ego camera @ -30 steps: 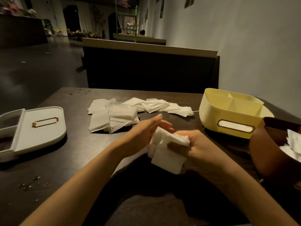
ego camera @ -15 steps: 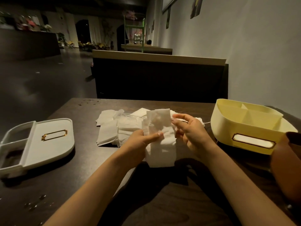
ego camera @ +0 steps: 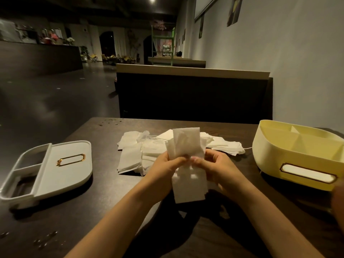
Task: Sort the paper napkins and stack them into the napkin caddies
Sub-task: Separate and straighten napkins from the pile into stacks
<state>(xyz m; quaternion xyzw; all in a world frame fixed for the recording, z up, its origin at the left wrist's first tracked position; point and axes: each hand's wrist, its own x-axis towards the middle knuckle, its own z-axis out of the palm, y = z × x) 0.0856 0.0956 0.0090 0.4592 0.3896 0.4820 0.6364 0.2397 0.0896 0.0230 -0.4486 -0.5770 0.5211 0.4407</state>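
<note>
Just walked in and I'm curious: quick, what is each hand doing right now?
Left hand: closed, gripping the bunch of napkins.
Right hand: closed, pinching the same bunch of napkins.

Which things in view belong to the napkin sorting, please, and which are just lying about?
Job: held napkins, gripped by left hand and right hand; napkin pile; yellow caddy; white caddy.
Lying about: small bits on the table, near left; crumbs at its far edge; bench behind.
</note>
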